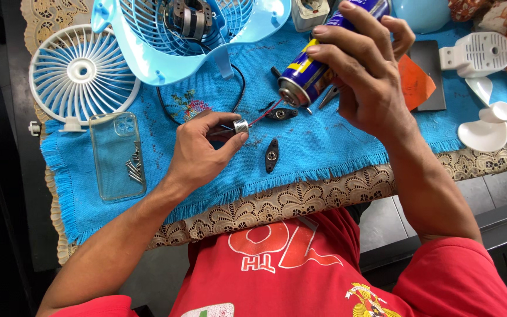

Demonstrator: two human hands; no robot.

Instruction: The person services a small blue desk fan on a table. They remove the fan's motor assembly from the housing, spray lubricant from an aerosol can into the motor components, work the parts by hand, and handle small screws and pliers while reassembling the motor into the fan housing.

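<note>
Nearest me, my left hand [203,149] pinches a small metal part [240,125] between thumb and fingertips, low over the blue cloth [324,141]. At two o'clock from it, my right hand [362,64] is clenched around a blue spray can [312,70], its red straw [265,113] reaching the part. Two black brackets [271,155] lie between. At eleven o'clock, far back, sits the blue fan housing [165,58].

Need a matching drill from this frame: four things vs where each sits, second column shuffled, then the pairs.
1. spray can
2. screws
3. white fan grille
4. white fan blade

A. far right of the blue cloth
B. in the right hand
C. far left, beside the blue fan housing
D. in the clear phone case

Pairs: 1-B, 2-D, 3-C, 4-A
</note>
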